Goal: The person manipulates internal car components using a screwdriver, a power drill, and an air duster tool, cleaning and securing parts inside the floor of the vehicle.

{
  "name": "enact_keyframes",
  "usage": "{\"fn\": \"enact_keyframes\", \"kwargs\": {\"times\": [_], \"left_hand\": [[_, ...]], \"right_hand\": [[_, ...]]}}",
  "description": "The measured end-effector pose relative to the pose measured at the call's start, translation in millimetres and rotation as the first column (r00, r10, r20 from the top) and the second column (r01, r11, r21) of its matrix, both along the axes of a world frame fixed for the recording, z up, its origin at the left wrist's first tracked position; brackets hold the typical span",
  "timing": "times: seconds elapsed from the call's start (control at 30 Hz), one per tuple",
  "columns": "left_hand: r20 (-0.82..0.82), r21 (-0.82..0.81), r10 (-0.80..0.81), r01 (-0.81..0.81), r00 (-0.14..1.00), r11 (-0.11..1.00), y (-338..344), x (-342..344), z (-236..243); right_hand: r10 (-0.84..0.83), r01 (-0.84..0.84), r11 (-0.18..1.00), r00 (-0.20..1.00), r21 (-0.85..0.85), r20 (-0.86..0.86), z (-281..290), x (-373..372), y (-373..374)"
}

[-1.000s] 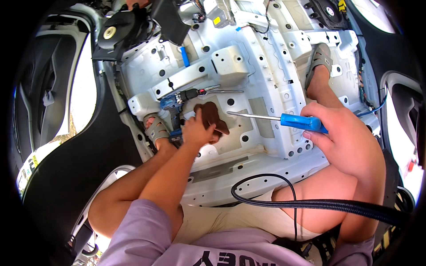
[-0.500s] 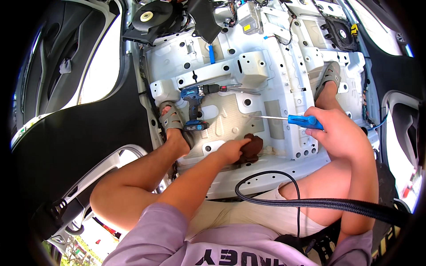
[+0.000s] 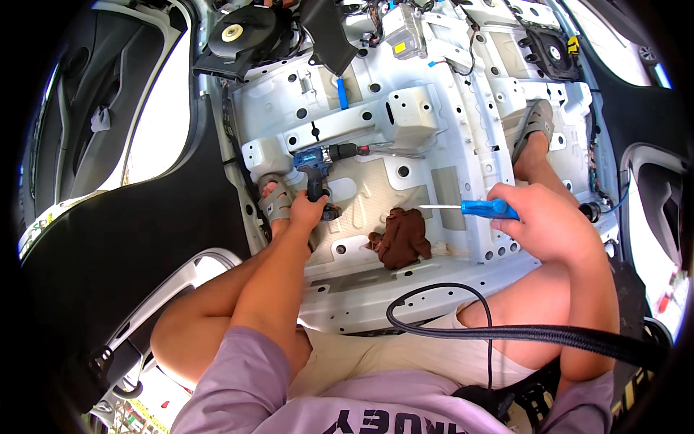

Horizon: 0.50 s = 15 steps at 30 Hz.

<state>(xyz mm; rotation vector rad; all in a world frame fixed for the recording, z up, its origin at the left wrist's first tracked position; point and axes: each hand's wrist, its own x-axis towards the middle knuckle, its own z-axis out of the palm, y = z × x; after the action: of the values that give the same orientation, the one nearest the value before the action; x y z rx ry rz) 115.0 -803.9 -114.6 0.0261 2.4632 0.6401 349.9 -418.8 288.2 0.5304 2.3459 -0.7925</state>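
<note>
My right hand (image 3: 538, 217) is closed round the blue handle of a screwdriver (image 3: 491, 209), its thin metal shaft pointing left over the bare metal floor (image 3: 369, 184). On the left, my left hand (image 3: 309, 210) has its fingers at the lower grip of a blue and black cordless drill (image 3: 315, 181), covering part of its battery. The drill lies on the floor with its chuck to the right, beside a thin metal rod (image 3: 401, 153). A crumpled brown cloth (image 3: 405, 240) lies between my hands, touched by neither.
My sandalled feet (image 3: 275, 201) stand apart on the car floor. A raised crossmember (image 3: 340, 123) and a central ridge (image 3: 470, 137) run across it. A blue-handled tool (image 3: 343, 94) lies farther forward. A black cable (image 3: 434, 329) loops over my lap. Open doors (image 3: 130, 181) flank me.
My left hand has left the brown cloth and moved left to the drill. The cloth now sits more bunched up. My right hand still holds the screwdriver, slightly lower in view.
</note>
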Motion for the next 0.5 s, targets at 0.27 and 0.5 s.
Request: {"fn": "enact_keyframes", "kwargs": {"times": [0.27,0.5], "left_hand": [[0.146,-0.175,-0.012,0.038,0.989,0.984,42,27,32],[0.385,0.063,0.217,-0.260,0.897,0.964,86,155,24]], "right_hand": [[-0.057,0.056,0.998,0.998,0.010,0.028,-11,8,9],[-0.082,0.083,0.996,0.996,-0.020,0.034,-9,4,11]]}}
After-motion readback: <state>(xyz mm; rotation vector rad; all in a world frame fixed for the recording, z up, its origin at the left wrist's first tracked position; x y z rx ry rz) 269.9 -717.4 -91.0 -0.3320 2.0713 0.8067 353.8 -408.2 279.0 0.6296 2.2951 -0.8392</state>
